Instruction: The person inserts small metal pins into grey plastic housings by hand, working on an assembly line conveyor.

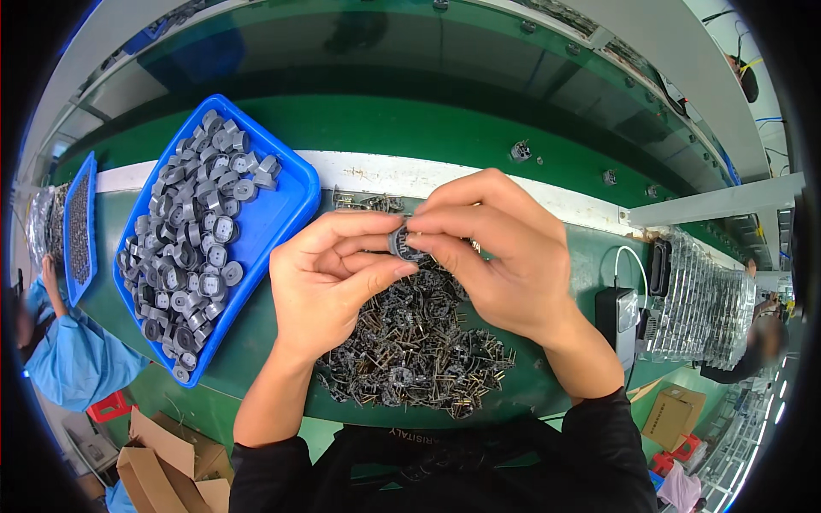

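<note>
Both hands meet over the middle of the green desk (256,342). The left hand (329,278) and the right hand (496,256) together hold one small round grey part (404,243), which sits between them, above the desk. The fingers (359,224) of the left hand are closed on the left side of the part, with the thumb under it. The fingers (449,224) of the right hand are closed on its right side and top.

Just below the hands, on the near part of the desk, lies a loose pile of small metal pieces with pins (410,350). To the left stands a blue tray (282,214), tilted in the view, full of grey round parts (192,239) of the same kind. At the far left a second blue tray (88,175) is near another person in a light blue sleeve (73,359). To the right, a small black device (617,318) stands on the desk.
</note>
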Tool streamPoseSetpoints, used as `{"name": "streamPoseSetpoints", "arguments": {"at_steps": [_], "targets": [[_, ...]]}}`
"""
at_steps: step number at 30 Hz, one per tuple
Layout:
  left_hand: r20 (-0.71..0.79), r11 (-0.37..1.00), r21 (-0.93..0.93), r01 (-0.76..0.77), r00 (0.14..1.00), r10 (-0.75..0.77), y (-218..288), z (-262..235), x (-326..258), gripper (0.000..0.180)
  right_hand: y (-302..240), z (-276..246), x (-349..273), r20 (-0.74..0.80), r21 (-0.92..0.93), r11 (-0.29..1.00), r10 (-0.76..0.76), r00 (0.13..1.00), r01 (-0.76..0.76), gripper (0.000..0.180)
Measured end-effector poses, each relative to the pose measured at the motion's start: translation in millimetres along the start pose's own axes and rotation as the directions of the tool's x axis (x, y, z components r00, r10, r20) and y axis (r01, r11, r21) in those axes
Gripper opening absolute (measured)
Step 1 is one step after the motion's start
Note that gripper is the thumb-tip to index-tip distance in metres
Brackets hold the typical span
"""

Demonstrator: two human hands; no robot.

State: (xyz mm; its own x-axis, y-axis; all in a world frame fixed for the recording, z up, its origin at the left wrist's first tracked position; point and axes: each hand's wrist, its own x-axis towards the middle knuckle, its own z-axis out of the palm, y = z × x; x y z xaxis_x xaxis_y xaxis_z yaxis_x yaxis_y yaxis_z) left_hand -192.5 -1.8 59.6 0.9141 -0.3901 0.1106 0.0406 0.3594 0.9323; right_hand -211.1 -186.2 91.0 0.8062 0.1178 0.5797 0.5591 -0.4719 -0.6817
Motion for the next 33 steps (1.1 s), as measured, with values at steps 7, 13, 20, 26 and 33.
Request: {"name": "streamPoseSetpoints", "arguments": {"at_steps": [7, 13, 20, 26, 33], "targets": [[-0.011, 0.999, 0.009, -0.032, 0.999, 0.032, -1.5, -3.9, 2.0, 0.035, 7.7, 11.6, -4.8, -0.008, 0.14, 0.989, 0.04, 0.999, -0.038, 0.018], [0.08, 0.545, 0.818, -0.181, 0.976, 0.204, 20.0, -21.3, 13.5, 0.04, 32.0, 5.0, 3.2, 0.261, 0.485, 0.649, 0.532, 0.806, -0.586, 0.011], [-0.186, -0.187, 0.934, 0.304, 0.862, 0.472, 30.4, -85.4, 9.7, 0.03, 131.6, -17.9, 12.5, -0.064, -0.091, 0.783, 0.613, 0.788, -0.616, 0.02], [-0.368, -0.03, 0.911, 0.411, 0.845, 0.388, 26.9, -90.9, 14.9, 0.029, 126.0, -13.9, 1.3, -0.198, -0.448, 0.788, 0.373, 0.906, -0.422, 0.021], [-0.402, 0.077, 0.908, 0.411, 0.807, 0.432, 35.5, -81.7, 12.5, 0.028, 87.6, -39.1, 4.9, 0.591, -0.352, 0.871, 0.492, 0.64, -0.344, 0.023]]}}
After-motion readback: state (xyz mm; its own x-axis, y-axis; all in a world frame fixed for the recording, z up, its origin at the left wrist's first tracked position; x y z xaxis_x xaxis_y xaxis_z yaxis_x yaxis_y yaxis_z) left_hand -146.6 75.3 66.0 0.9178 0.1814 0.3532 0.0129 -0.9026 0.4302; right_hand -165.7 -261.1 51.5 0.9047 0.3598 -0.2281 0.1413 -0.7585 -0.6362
